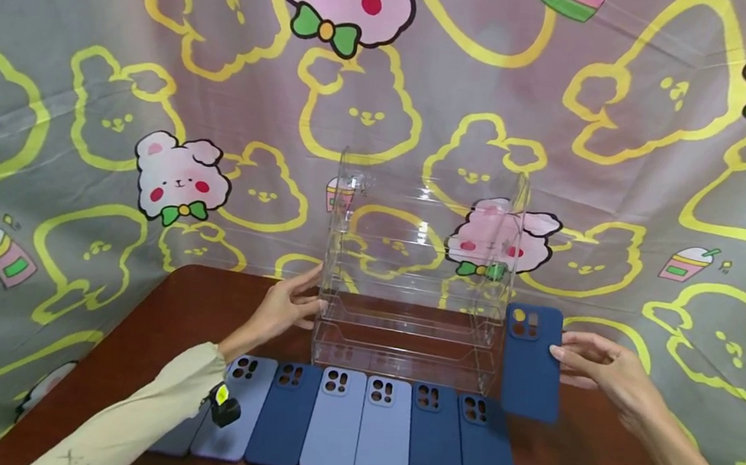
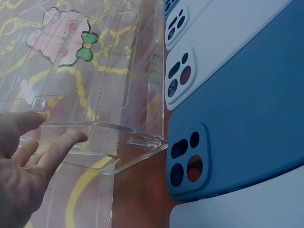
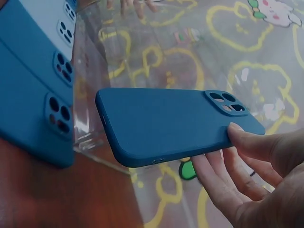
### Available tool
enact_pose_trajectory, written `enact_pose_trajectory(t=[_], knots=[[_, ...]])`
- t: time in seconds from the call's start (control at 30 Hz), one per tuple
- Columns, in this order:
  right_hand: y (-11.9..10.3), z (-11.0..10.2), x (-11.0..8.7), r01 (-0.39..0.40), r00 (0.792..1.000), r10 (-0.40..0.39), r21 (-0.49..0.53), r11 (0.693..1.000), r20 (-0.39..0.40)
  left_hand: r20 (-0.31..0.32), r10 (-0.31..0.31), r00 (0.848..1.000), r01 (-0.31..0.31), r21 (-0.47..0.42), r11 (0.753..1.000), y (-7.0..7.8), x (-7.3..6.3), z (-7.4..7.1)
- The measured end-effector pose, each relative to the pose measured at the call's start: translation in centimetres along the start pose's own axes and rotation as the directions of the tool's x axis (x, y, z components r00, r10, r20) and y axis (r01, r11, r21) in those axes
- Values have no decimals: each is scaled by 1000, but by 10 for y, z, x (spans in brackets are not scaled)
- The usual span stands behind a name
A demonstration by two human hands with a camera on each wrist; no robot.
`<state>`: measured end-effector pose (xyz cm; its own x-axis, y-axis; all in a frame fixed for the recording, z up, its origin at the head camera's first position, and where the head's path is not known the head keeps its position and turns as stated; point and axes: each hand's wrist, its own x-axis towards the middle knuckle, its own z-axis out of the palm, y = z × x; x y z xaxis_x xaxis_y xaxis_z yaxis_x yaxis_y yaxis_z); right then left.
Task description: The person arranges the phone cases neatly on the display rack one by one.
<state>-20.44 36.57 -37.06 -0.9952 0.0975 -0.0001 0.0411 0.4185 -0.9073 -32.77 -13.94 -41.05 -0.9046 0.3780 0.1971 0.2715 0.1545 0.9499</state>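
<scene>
Right hand pinches a dark blue case by its long edge, thumb on the back, cutouts at the top; the case is just right of the clear rack. Left hand, fingers spread, is at the rack's left side; contact: cannot tell. Row of cases lies in front. Judgement: a light edge pinch suits; brace the rack low; move the case clear of the tier lips.
</scene>
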Motion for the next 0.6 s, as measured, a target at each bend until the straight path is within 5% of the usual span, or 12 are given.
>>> enact_pose_trajectory(t=[0.37,0.6], knots=[[-35,11,9,105,993,-106,-25,994,-45,-3,-2,1000,2,-71,997,-2,-2,-2],[-61,32,18,164,986,-164,-20,986,13,-12,14,1000,-15,-70,997,-4,0,0]])
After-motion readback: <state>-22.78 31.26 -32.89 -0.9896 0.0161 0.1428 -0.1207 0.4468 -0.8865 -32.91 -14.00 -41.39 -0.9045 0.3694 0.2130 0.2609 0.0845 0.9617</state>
